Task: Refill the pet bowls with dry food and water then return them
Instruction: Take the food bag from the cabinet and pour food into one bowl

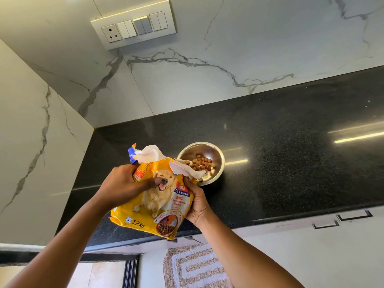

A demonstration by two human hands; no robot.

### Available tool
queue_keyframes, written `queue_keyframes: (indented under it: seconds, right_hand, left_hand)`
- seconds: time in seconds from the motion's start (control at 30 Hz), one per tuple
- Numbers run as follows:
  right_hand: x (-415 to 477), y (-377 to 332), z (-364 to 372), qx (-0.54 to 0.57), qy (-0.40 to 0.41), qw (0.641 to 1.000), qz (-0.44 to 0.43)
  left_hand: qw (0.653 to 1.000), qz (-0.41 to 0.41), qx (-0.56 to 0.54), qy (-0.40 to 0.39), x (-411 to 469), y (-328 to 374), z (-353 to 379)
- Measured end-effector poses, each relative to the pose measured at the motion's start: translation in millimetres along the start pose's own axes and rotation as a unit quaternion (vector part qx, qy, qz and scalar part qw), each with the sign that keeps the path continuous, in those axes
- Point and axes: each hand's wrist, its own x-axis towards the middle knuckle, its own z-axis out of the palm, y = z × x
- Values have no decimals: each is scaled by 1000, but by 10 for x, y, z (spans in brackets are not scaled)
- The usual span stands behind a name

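One bag point(158, 196), pinched in both grips, left hand point(122, 183) and right hand point(197, 202), tilts over one kibble-filled bowl point(220, 161) on the desk point(291, 152).

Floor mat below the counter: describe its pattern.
Mat: speckled brown with white looping stripes, in the head view.

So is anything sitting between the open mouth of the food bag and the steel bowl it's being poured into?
Nothing visible does. The bag, gripped by the left hand and right hand, has its torn mouth reaching over the near rim of the steel bowl, which already holds kibble. The countertop around it is bare.
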Motion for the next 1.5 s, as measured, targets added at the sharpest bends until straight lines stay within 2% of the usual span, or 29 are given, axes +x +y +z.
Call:
queue_keyframes:
  seconds: [0.53, 1.5]
  right_hand:
    - [-30, -50, 52, 20, -18, 1000, -7]
    - [21, 24, -35, -32, 9, 999, 1]
  left_hand:
    - [1000, -10, 4, -8, 82, 105, -26]
    - [1000, -13, 8, -18, 86, 28, -26]
